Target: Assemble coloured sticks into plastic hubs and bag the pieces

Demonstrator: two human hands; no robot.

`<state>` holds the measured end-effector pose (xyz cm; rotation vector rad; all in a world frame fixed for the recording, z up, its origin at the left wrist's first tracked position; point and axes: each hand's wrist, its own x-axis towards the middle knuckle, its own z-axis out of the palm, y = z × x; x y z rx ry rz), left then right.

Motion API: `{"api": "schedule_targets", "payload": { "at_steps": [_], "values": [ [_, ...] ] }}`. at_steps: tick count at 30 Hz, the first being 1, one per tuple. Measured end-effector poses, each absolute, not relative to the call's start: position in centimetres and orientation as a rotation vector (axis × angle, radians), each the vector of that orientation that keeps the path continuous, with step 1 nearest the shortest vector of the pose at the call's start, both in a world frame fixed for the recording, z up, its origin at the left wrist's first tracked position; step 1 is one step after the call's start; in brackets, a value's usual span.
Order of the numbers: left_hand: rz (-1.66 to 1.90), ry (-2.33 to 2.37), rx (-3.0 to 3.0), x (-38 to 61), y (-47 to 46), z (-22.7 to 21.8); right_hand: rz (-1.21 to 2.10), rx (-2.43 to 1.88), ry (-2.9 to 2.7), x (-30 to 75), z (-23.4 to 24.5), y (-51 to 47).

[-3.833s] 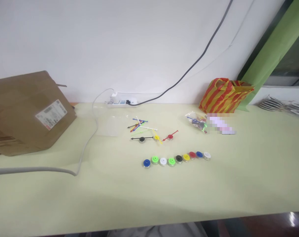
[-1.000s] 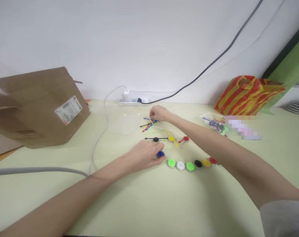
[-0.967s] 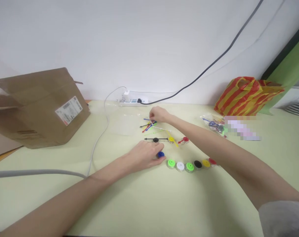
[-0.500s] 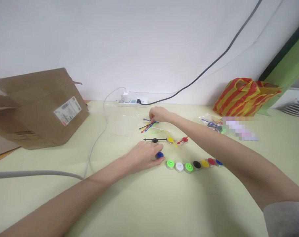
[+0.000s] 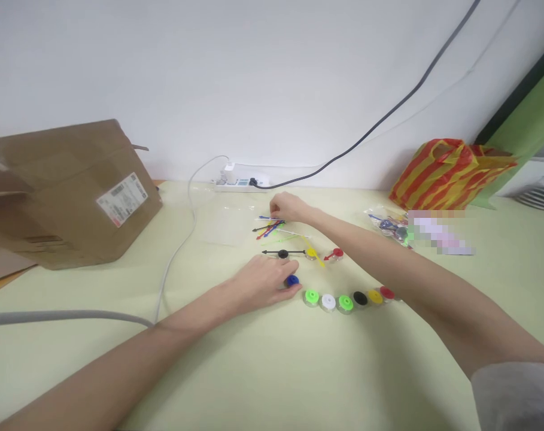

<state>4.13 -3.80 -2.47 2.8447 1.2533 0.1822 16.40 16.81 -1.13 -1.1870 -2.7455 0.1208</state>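
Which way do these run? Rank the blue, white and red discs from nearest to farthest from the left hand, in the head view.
1. Blue disc: at the fingertips of the left hand, on its right.
2. White disc: mid-row, right of the hand.
3. Red disc: far right end of the row.

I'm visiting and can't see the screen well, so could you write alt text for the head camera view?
Seen from the person's head, the left hand is at a blue-capped disc at the end of a row of coloured discs on a pale green table. The right hand is over a small pile of thin coloured plastic pointers.
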Motion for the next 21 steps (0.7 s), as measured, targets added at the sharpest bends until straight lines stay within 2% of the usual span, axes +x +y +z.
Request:
{"api": "schedule_targets", "payload": {
  "at_steps": [21],
  "values": [
    [0.154, 1.371, 2.846, 4.45, -3.86, -2.91, 0.154, -1.147, -2.765, 16.59, -1.02, 16.97]
  ]
}}
